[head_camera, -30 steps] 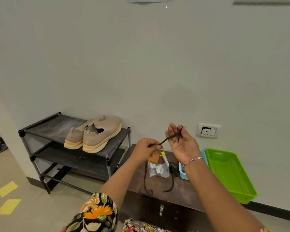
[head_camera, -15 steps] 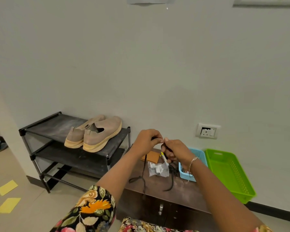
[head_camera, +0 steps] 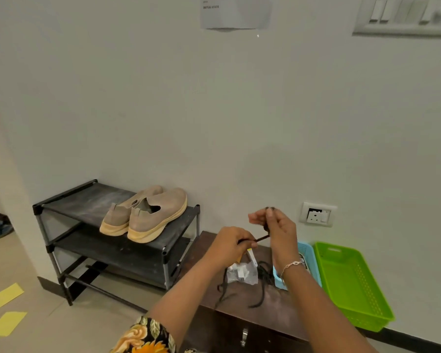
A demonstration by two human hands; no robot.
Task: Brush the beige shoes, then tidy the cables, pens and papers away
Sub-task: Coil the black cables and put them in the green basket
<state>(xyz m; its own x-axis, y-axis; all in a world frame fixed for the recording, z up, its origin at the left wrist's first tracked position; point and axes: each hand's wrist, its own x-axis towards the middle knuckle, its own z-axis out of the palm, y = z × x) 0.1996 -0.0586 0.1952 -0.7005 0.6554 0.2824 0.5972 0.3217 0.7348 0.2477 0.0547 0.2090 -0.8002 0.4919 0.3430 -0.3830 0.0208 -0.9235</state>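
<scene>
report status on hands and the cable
Both busy: left hand pinches black cable, right hand grips its coiled end. Cable stretched between hands, above cabinet. Below: loose cords on cabinet, blue basket beside them.

Two beige shoes (head_camera: 158,215) are sitting on one black rack (head_camera: 87,197); two yellow papers (head_camera: 7,294) are lying on the floor (head_camera: 36,332); one green basket (head_camera: 351,284) and one blue basket (head_camera: 305,250) are standing alongside.

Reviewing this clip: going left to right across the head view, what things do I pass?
Yellow papers → beige shoes on the rack → left hand → right hand, both pinching the black cable → green basket.
</scene>
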